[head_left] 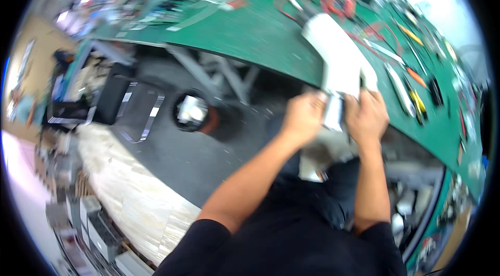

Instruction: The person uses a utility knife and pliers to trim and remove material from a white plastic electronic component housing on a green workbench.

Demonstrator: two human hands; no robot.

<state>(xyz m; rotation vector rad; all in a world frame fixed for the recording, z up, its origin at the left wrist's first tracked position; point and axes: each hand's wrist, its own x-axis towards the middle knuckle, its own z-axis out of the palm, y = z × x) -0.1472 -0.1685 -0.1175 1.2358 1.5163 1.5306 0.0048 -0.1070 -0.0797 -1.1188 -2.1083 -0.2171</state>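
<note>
- Workpiece: the long white casing (341,54) extends over the front edge of the green workbench (245,34), its near end overhanging; blur hides whether it rests on the workbench.
- Left hand (304,118): before the workbench's front edge, fingers clamped on the casing's near end.
- Right hand (367,118): likewise before that edge, clamped opposite; exact finger contact is blurred.
- Step in hand: apparently two-handed handling of the near end.
- Next move: likely calls for even grip and clearance from the yellow-handled pliers (418,105) on the workbench.
</note>
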